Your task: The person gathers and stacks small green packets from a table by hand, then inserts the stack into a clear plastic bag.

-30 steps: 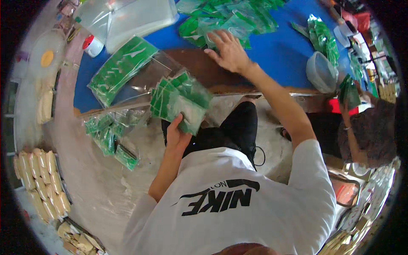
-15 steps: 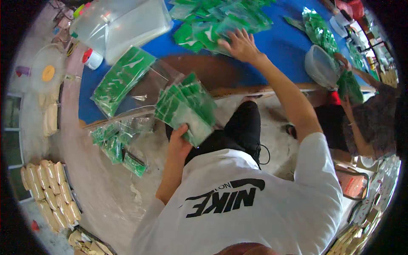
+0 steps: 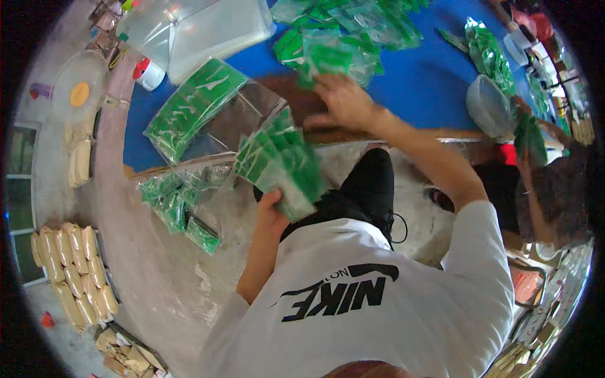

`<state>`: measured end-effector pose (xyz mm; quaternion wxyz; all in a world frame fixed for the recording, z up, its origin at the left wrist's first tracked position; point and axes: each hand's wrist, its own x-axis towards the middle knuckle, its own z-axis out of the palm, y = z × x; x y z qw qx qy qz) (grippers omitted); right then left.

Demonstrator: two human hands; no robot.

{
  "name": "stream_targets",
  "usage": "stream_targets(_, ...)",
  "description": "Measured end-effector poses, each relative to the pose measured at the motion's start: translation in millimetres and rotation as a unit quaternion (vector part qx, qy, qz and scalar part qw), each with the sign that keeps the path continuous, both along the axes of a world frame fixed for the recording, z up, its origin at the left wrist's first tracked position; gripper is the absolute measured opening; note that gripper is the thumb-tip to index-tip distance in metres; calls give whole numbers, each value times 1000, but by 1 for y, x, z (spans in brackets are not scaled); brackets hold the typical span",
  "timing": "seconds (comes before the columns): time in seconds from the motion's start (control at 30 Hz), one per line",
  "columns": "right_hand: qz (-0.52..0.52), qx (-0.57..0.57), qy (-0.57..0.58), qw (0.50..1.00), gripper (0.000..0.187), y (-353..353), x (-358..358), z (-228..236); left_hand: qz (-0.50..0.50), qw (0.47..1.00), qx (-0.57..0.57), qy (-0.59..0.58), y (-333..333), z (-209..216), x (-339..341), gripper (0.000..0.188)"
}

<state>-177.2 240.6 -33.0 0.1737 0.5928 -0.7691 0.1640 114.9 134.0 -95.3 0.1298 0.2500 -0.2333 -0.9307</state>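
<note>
My left hand [image 3: 272, 211] grips the lower end of a fanned stack of green plastic packets [image 3: 280, 154], held over my lap at the table edge. My right hand [image 3: 346, 106] is above the brown patch near the table's front edge, just below a loose pile of green packets [image 3: 359, 38]. Motion smears its fingers, so whether a packet is between them cannot be made out. Left of the held stack, a large clear bag with green packets inside [image 3: 195, 110] lies on the blue table [image 3: 422, 88], its clear end reaching toward the stack.
Clear plastic sleeves [image 3: 220, 38] and a white bottle with a red cap [image 3: 149, 75] are at the table's far left. More green packets [image 3: 179, 205] hang below the table edge. At right, another person [image 3: 551, 189] holds a green packet beside a translucent basin [image 3: 488, 107].
My right hand has come back from the pile toward the held stack, down and slightly left. The left hand still holds its packets. The whole view has shifted slightly right.
</note>
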Motion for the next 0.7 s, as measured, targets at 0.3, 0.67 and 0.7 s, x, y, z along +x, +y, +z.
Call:
stream_targets(0.3, -147, -410, -690, 578, 5, 53, 108, 14, -129, 935, 159, 288, 22, 30, -39, 76)
stream_targets(0.67, -245, -132, 114, 954, 40, 37, 0, 10, -41, 980, 133, 142, 17, 10, -28, 62)
stream_targets(0.7, -186, -85, 95, 974, 42, 43, 8, 4, -52, 978, 135, 147, 16, 8, -26, 60)
